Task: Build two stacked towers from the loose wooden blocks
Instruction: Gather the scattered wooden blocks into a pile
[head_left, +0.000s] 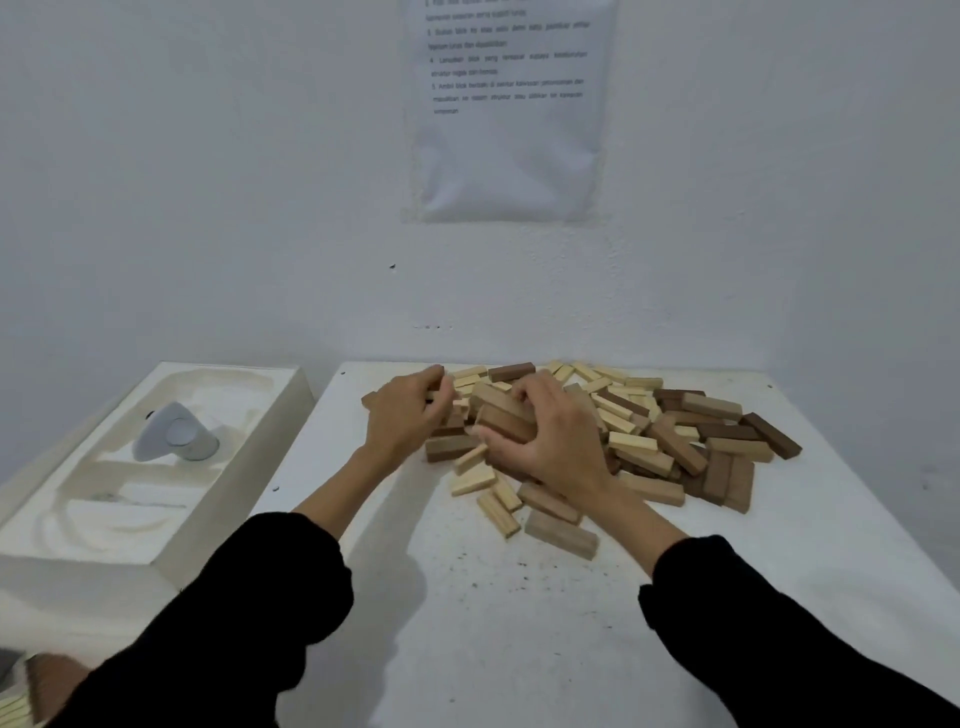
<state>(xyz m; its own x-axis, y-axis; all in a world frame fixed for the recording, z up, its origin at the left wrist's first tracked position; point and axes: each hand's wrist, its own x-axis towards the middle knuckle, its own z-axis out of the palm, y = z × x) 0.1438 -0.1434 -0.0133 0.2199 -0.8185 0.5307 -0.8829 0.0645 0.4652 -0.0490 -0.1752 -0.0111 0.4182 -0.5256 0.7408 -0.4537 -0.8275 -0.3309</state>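
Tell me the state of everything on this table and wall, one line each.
wooden blocks: loose, jumbled heap, no tower started
left hand: fingers curled into the heap's left edge, hold unclear
right hand: grips brown blocks in the heap
printed sheet: hanging flat on the wall

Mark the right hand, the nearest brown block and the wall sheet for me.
right hand (550, 447), head view, back of the hand, gripping brown blocks (506, 423)
nearest brown block (561, 535), head view, its top face
wall sheet (511, 156), head view, blank lower part
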